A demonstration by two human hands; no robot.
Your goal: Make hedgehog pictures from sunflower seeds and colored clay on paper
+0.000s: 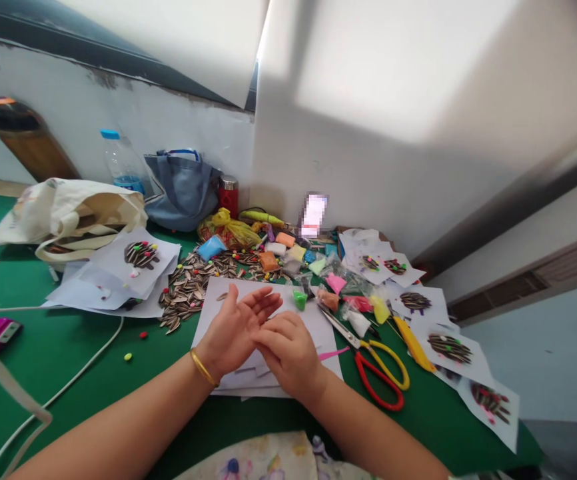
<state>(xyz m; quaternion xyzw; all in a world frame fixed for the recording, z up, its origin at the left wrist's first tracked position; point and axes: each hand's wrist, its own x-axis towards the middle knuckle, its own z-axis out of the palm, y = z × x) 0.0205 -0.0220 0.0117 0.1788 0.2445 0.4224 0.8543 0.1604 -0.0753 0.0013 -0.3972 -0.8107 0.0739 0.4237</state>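
Note:
My left hand [236, 332] is turned palm up above a stack of white paper [324, 330], its fingers stretched out. Against the heel of that palm rest the curled fingertips of my right hand [291, 352]; anything between them is hidden. One sunflower seed [222, 297] lies on the top sheet beside my left thumb. A thin pink tool [336, 353] pokes out to the right of my right hand. Scissors [361, 345] with one yellow and one red handle lie at the paper's right edge. Beyond the hands are small bags of coloured clay, including a green one [299, 300].
Loose sunflower seeds [183, 293] are heaped behind the paper. Sheets with seed hedgehogs lie left [141, 260] and right [449, 348]. A yellow cutter [413, 343] is right of the scissors. Bags [183, 190], a bottle [123, 163] and a phone [313, 215] stand along the wall.

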